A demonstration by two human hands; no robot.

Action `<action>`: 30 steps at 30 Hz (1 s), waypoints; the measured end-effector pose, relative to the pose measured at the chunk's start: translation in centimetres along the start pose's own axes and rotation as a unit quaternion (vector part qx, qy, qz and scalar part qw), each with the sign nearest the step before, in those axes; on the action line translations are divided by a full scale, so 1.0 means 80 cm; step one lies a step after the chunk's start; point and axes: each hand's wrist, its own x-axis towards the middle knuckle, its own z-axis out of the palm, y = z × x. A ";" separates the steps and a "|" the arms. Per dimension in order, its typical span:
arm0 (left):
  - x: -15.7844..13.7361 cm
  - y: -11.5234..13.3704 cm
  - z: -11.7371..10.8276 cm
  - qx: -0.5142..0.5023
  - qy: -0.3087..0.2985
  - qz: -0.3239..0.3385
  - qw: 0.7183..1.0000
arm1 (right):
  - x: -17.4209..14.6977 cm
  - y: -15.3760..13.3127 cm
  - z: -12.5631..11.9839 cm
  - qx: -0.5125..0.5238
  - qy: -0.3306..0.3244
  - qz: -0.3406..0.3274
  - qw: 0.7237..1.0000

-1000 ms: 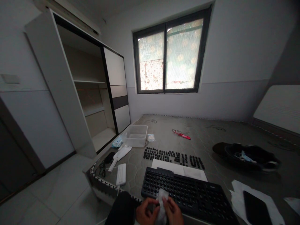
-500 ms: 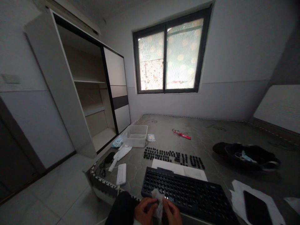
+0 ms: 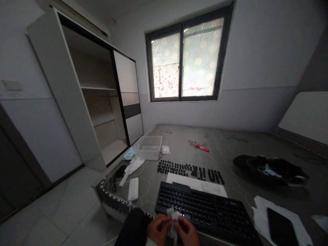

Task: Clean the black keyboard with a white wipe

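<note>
My left hand (image 3: 158, 228) and my right hand (image 3: 186, 231) meet at the bottom middle, fingers closed on a crumpled white tissue or wipe (image 3: 173, 215) between them. Whether something small sits inside it is hidden. Just beyond my hands lies a black keyboard (image 3: 202, 212) with its keycaps off, resting partly on a white sheet of paper (image 3: 212, 188). Loose black keycaps (image 3: 176, 167) are laid out in rows behind the keyboard.
On the mattress (image 3: 220, 140) stand a clear plastic box (image 3: 150, 150), a white power strip (image 3: 133, 189), a red packet (image 3: 201, 147) and a dark cap (image 3: 271, 169). A black phone (image 3: 282, 227) lies on paper at right. An open wardrobe (image 3: 99, 92) stands at left.
My hands have drawn closer together, and the white tissue is bunched tighter between the fingers. The keyboard and the keycaps have stayed in place.
</note>
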 end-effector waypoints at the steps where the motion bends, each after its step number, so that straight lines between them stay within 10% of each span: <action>1: -0.001 -0.002 0.001 -0.001 0.001 -0.001 1.000 | 0.001 0.002 0.000 0.003 -0.001 0.003 1.000; 30: -0.001 0.025 -0.006 0.034 -0.131 -0.109 0.985 | -0.028 -0.058 -0.010 -0.117 0.085 -0.055 0.988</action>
